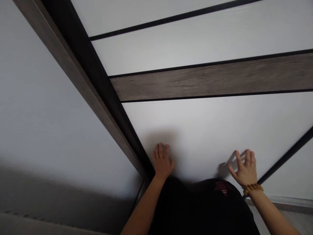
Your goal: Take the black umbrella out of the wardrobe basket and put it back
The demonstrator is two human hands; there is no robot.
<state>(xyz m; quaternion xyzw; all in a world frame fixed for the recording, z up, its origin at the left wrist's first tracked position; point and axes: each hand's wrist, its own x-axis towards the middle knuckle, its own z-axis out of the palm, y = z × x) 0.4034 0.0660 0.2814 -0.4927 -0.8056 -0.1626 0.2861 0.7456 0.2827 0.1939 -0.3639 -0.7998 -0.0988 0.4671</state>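
Observation:
A large white sliding door panel (200,130) with dark strips and a grey-brown wood band (210,78) fills the middle of the view. My left hand (162,163) is at the panel's lower left, close to its dark frame (117,114), with fingers stretched out and the thumb apart. Farther right, my right hand (244,168) has its fingers spread and fingertips at the white surface; its shadow falls beside it. A yellow-brown beaded bracelet (253,188) circles the right wrist. Neither hand holds anything. Whether the left palm presses on the panel I cannot tell.
A wooden jamb (80,88) runs diagonally left of the panel, beside a pale wall (49,114). My dark clothing (200,209) is close to the panel below. Another dark strip (286,158) slants at the right, with grey floor (264,222) beneath.

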